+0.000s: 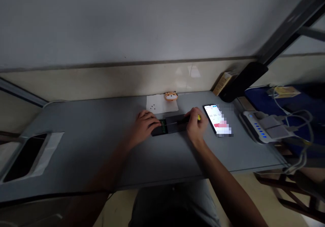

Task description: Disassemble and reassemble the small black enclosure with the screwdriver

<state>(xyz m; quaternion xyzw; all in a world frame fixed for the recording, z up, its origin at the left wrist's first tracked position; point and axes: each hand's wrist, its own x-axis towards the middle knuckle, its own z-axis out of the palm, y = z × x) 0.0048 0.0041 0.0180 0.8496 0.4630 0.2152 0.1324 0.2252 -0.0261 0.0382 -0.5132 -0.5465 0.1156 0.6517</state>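
Observation:
A dark, flat device (174, 125) lies on the grey table, with a green circuit area (164, 126) showing at its left part. My right hand (196, 124) is wrapped round a screwdriver with a yellow end; its thin shaft (171, 123) points left over the device. At the device's left end rests my left hand (148, 123), fingers bent and close together, fingertips by the circuit area. Whether they pinch anything is too small to tell. Behind the device is a white paper (157, 105) with several tiny dark pieces (152, 107) and an orange animal-faced object (171, 96).
A lit phone (214, 118) lies right of my right hand. Farther right are a power strip (259, 128) with cables, a black case (243, 81) and a small box (222, 83). A dark-screened device (26, 157) lies on white paper at the far left.

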